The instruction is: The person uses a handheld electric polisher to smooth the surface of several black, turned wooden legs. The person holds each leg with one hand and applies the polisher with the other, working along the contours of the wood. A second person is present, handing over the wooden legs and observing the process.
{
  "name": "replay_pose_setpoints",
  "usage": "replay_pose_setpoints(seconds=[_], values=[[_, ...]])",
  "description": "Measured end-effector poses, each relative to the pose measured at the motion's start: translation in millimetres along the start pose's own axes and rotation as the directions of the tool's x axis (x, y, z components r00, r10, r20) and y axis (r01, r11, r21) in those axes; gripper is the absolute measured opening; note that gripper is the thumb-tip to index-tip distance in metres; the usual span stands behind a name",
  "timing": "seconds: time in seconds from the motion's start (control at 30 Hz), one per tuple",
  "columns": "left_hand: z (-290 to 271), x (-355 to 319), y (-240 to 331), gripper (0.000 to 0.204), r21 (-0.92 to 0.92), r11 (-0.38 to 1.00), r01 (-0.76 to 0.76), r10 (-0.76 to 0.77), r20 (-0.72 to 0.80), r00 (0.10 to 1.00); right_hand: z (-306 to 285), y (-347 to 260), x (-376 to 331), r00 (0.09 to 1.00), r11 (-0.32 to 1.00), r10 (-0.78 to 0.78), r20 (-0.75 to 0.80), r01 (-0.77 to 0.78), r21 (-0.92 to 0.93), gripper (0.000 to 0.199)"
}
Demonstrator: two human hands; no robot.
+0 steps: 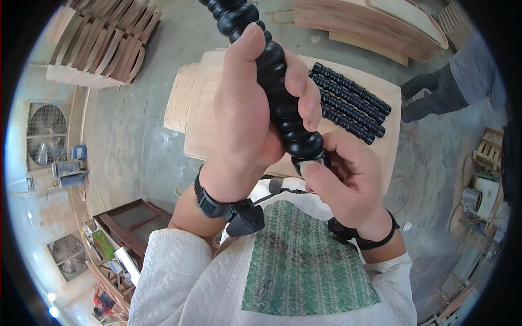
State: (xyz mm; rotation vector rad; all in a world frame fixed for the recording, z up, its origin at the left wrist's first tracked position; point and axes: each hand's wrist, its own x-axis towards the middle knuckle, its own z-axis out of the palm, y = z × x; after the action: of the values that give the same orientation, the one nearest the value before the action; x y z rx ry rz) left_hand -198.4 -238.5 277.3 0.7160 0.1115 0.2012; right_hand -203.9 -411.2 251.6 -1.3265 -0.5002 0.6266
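A glossy black turned spindle (pixel 275 68) with bead-like rings runs from the top edge down toward my chest, held above a pale wooden tabletop (pixel 202 119). My left hand (pixel 242 103) is wrapped round its middle, the thumb lying along the near side and the fingertips curling over the right side. At its lower end my right hand (pixel 348 179) is closed, thumb on the end ring and fingers bent behind it. Several similar black spindles (pixel 350 103) lie side by side on the tabletop, just right of the held one. Both wrists wear black straps.
Stacked curved wooden pieces (pixel 100 46) stand at the far left, and a large wooden panel structure (pixel 375 24) at the far right. A person's legs (pixel 440 95) are beside the table's right edge. Wall fans (pixel 48 133) and a dark wooden frame (pixel 130 225) are on the left.
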Motion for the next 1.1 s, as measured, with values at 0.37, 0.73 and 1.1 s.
replay_pose_setpoints(seconds=[0.37, 0.73, 1.1], values=[[-15.2, -11.6, 6.1, 0.037, -0.087, 0.995, 0.045, -0.049, -0.045, 0.998, 4.7, -11.6, 2.2, 0.960, 0.940, 0.244, 0.140, -0.269, 0.209, 0.014], [-33.9, -18.0, 16.2, 0.061, -0.117, 0.989, 0.090, -0.100, -0.078, 0.992, 24.3, -6.8, 10.9, 0.970, 0.970, 0.206, 0.133, -0.221, 0.106, 0.008], [-57.4, -27.5, 23.4, 0.051, -0.167, 0.986, -0.029, -0.002, -0.181, 0.983, 43.4, 21.0, 16.9, 0.982, 0.990, 0.138, 0.126, -0.139, 0.002, 0.026]])
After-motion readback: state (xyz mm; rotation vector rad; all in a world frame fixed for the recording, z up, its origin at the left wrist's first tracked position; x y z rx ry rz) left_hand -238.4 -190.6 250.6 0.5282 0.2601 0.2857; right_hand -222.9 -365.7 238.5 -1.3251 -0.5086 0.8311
